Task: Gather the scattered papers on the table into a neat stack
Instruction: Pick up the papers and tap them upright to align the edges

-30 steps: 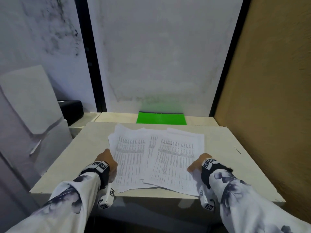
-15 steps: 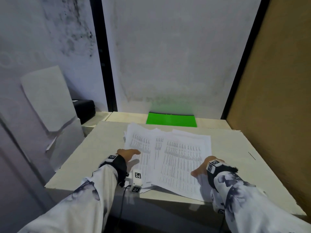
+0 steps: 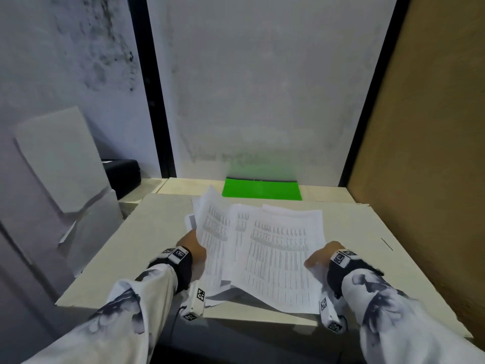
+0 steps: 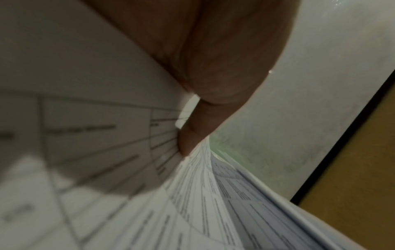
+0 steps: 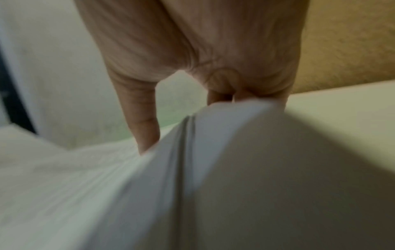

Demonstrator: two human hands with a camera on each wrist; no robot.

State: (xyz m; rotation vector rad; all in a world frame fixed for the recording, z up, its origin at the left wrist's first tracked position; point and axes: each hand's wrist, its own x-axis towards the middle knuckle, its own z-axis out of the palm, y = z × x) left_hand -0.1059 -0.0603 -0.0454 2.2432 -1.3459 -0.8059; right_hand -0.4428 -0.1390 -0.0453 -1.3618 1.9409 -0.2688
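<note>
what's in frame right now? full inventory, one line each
papers: several loose sheets, exact count unclear, white with printed tables, overlapping mid-table, left side lifted
table: one, pale cream, under the papers
green folder: one, bright green, flat at the table's far edge by the wall
black box: one, black, on the lower ledge at far left
grey boards: two or so, light grey, leaning at far left
brown panel: one, tan, standing along the right side
wrist cameras: two, white with black markers, one under each wrist
left hand: grip on the papers' left edge, raising it
right hand: grip on the papers' right edge
</note>
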